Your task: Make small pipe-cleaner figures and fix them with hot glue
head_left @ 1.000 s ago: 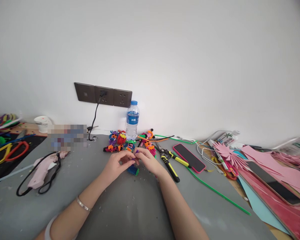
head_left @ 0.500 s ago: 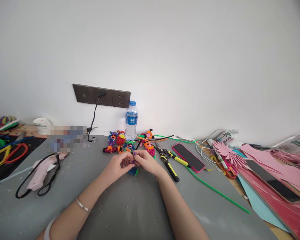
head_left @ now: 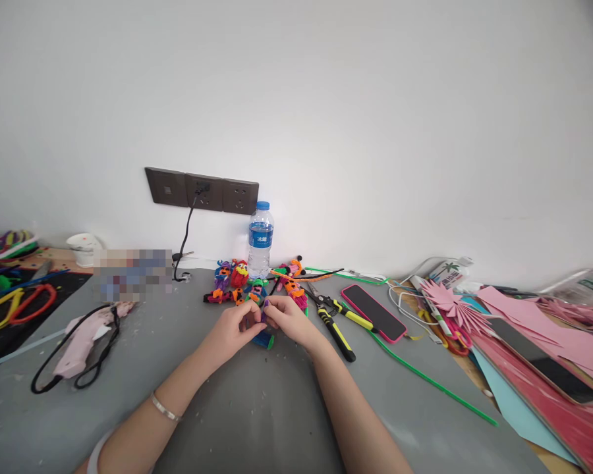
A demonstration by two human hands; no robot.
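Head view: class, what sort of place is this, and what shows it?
Probably a craft workbench: a pink glue gun, pipe-cleaner figures and pink cut paper lie about, and the left hand and right hand pinch a purple piece.

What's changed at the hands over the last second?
Little. The left hand and right hand have drawn their fingertips slightly closer around the small purple piece, which both still pinch. The blue and green piece under them, the cutters and the phone lie as before.
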